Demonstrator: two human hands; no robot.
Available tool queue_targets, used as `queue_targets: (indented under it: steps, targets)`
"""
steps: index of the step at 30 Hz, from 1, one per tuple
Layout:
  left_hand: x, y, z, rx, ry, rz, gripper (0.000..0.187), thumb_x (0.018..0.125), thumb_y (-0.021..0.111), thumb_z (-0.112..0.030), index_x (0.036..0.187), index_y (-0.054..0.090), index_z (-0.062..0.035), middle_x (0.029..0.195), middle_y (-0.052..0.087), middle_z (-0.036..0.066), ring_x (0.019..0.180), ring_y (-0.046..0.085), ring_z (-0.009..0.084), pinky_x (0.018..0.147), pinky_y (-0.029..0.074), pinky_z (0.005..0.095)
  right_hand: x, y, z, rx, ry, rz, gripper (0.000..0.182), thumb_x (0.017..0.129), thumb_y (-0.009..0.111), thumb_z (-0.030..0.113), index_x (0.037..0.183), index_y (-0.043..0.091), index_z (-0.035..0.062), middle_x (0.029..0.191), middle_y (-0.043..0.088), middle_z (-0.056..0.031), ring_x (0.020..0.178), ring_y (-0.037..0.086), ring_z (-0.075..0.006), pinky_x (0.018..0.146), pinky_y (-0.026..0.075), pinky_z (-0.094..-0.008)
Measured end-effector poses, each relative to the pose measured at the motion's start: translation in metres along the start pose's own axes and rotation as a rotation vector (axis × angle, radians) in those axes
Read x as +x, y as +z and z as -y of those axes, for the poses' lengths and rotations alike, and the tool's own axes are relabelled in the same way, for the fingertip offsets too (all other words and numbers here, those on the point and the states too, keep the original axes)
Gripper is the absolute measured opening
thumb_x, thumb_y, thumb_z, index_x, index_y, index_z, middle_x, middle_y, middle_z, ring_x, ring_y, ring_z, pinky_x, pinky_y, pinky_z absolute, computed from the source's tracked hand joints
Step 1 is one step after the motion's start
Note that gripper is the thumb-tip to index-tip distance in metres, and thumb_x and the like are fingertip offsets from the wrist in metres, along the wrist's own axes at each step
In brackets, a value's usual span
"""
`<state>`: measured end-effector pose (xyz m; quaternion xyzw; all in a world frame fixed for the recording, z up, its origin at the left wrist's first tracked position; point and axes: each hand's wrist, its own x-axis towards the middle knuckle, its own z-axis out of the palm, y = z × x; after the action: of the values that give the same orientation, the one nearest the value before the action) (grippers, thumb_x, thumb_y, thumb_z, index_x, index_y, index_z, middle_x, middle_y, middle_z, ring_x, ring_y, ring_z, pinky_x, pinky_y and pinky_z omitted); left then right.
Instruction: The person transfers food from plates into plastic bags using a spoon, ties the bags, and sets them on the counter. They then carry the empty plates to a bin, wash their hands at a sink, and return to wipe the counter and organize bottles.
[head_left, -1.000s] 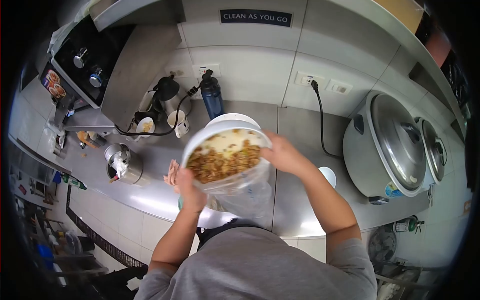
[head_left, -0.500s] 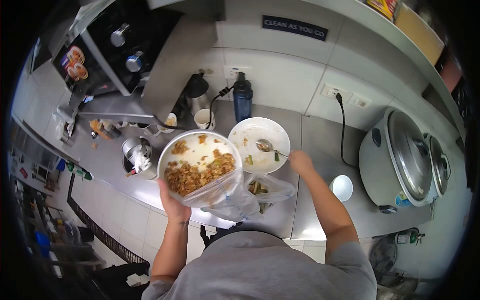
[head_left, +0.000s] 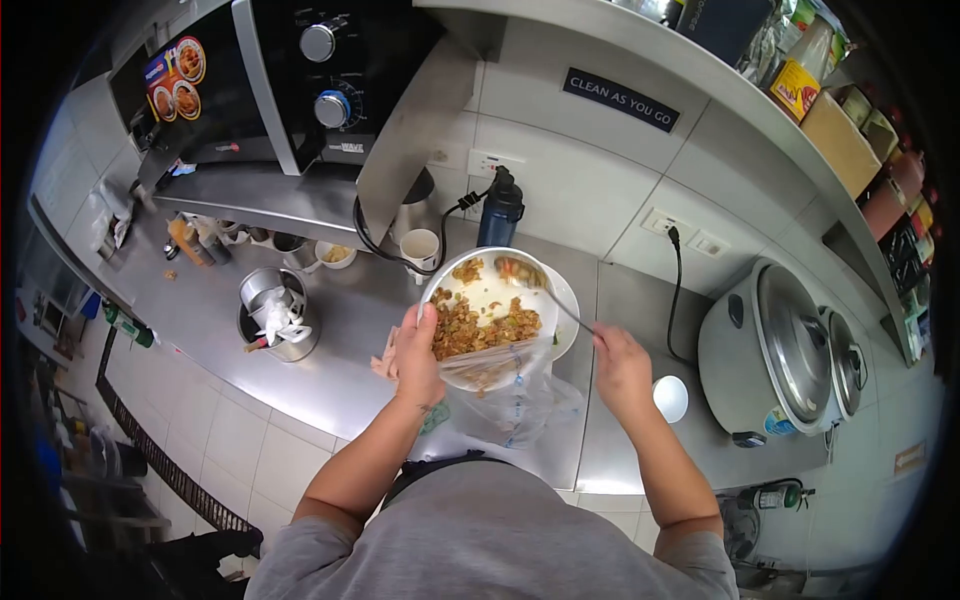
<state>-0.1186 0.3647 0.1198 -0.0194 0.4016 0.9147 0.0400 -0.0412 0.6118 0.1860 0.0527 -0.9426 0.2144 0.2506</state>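
Half a second ago the spoon [head_left: 564, 307] lay over the plate [head_left: 567, 340]; now its blurred metal head is at the far side of the bowl [head_left: 490, 296], and the bowl has shifted over the plate, covering most of it. The left hand [head_left: 414, 358] is curled around the bowl's left side, thumb on the rim. The right hand [head_left: 621, 368] is closed in a fist around the thin end of the spoon's handle. The bowl is round, white and smooth inside, held above the steel counter [head_left: 350, 345], which is flat and shiny. The food [head_left: 475, 328] in it is brown, crumbly and moist-looking, with green bits. A clear, crinkled plastic bag [head_left: 540, 403] hangs at the bowl's near edge.
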Motion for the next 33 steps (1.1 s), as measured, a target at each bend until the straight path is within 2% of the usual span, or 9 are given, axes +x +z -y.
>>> queue_targets:
  steps: [2, 5, 11, 14, 20, 23, 26, 29, 33]
  targets:
    - [0.001, 0.007, 0.0, 0.012, -0.014, 0.037, 0.046, 0.091, 0.056, -0.034, 0.119, 0.048, 0.0012, 0.111, 0.057, 0.009, 0.101, 0.054, 0.0156, 0.089, 0.042, 0.0292, 0.014, 0.008, 0.001, -0.065, -0.062, -0.019, 0.021, 0.081, 0.055, 0.002, 0.1, 0.061, 0.0066, 0.08, 0.059, -0.0121, 0.073, 0.059, -0.0302, 0.066, 0.048, -0.0393]
    - [0.005, 0.009, -0.002, 0.065, -0.013, 0.064, 0.049, 0.09, 0.057, -0.034, 0.121, 0.047, 0.0014, 0.112, 0.057, 0.009, 0.102, 0.053, 0.0154, 0.091, 0.04, 0.0291, 0.03, 0.003, 0.015, -0.16, -0.36, 0.093, 0.029, 0.075, 0.054, -0.001, 0.101, 0.061, 0.0078, 0.083, 0.059, -0.0086, 0.075, 0.058, -0.0275, 0.064, 0.048, -0.0377]
    - [0.019, 0.0, -0.007, 0.091, 0.015, 0.062, 0.05, 0.089, 0.059, -0.034, 0.123, 0.046, 0.0013, 0.113, 0.056, 0.009, 0.103, 0.052, 0.0157, 0.092, 0.038, 0.0295, 0.034, -0.005, 0.013, -0.235, -0.559, 0.326, 0.038, 0.068, 0.054, -0.001, 0.104, 0.062, 0.0091, 0.085, 0.056, -0.006, 0.074, 0.056, -0.0255, 0.063, 0.048, -0.0364]
    - [0.021, -0.004, -0.001, 0.087, 0.027, 0.051, 0.05, 0.089, 0.059, -0.033, 0.123, 0.047, 0.0013, 0.113, 0.056, 0.009, 0.103, 0.052, 0.0155, 0.092, 0.038, 0.0294, 0.041, -0.009, 0.005, -0.256, -0.606, 0.337, 0.042, 0.068, 0.056, 0.004, 0.11, 0.059, 0.0099, 0.08, 0.052, -0.0034, 0.074, 0.054, -0.0208, 0.063, 0.047, -0.0337]
    - [0.02, -0.006, 0.003, 0.172, 0.131, 0.061, 0.047, 0.089, 0.059, -0.031, 0.122, 0.048, 0.0013, 0.112, 0.057, 0.009, 0.103, 0.051, 0.0151, 0.092, 0.038, 0.0288, 0.053, -0.025, 0.007, -0.327, -0.401, 0.211, 0.043, 0.066, 0.055, 0.002, 0.108, 0.061, 0.0083, 0.081, 0.053, -0.0042, 0.075, 0.055, -0.0227, 0.063, 0.048, -0.0339]
    - [0.025, -0.006, 0.006, 0.16, 0.157, 0.042, 0.047, 0.089, 0.06, -0.031, 0.122, 0.048, 0.0012, 0.111, 0.057, 0.008, 0.102, 0.051, 0.015, 0.091, 0.038, 0.0286, 0.051, -0.007, 0.008, -0.231, -0.537, 0.276, 0.042, 0.065, 0.055, 0.003, 0.107, 0.062, 0.0086, 0.08, 0.054, -0.0045, 0.074, 0.055, -0.0233, 0.062, 0.048, -0.0348]
    - [0.025, -0.003, 0.001, 0.159, 0.141, 0.013, 0.047, 0.088, 0.06, -0.031, 0.12, 0.049, 0.0011, 0.11, 0.057, 0.009, 0.101, 0.052, 0.015, 0.091, 0.038, 0.0288, 0.05, 0.001, 0.009, -0.176, -0.584, 0.316, 0.041, 0.063, 0.056, 0.001, 0.103, 0.063, 0.0089, 0.075, 0.054, -0.0071, 0.068, 0.056, -0.0267, 0.058, 0.047, -0.0367]
    - [0.024, -0.001, -0.003, 0.122, 0.104, -0.021, 0.046, 0.088, 0.06, -0.033, 0.118, 0.05, 0.0011, 0.109, 0.057, 0.009, 0.101, 0.052, 0.015, 0.09, 0.038, 0.0291, 0.063, -0.023, 0.019, -0.24, -0.446, 0.341, 0.04, 0.064, 0.056, 0.003, 0.103, 0.063, 0.0085, 0.077, 0.053, -0.0051, 0.074, 0.056, -0.0237, 0.06, 0.048, -0.0356]
    - [0.021, 0.005, -0.009, 0.143, 0.071, -0.05, 0.046, 0.088, 0.06, -0.035, 0.115, 0.051, 0.0009, 0.107, 0.057, 0.009, 0.099, 0.052, 0.0151, 0.09, 0.038, 0.0293, 0.074, -0.044, 0.027, -0.294, -0.423, 0.246, 0.036, 0.063, 0.056, 0.003, 0.098, 0.063, 0.0083, 0.074, 0.052, -0.0057, 0.07, 0.056, -0.0247, 0.058, 0.047, -0.0362]
